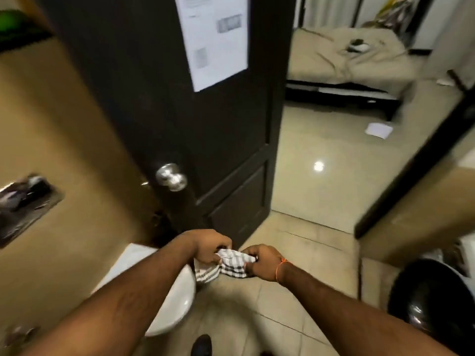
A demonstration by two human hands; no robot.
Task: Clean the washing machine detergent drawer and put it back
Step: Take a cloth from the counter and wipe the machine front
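Observation:
A white cloth with grey stripes (232, 264) is held low in the middle of the view, bunched between both hands. My left hand (209, 246) grips its left end, and a flap of the cloth hangs below that hand. My right hand (263, 260), with an orange thread on the wrist, grips the right end. The two hands are close together over the tiled floor. No washing machine or detergent drawer is in view.
A white toilet (177, 296) stands below my left arm. A dark door (205, 119) with a round metal knob (171, 176) stands open ahead, with a paper sheet (214, 37) on it. Beyond it are a glossy floor and a bed (347, 57). A black round bin (431, 299) stands at the right.

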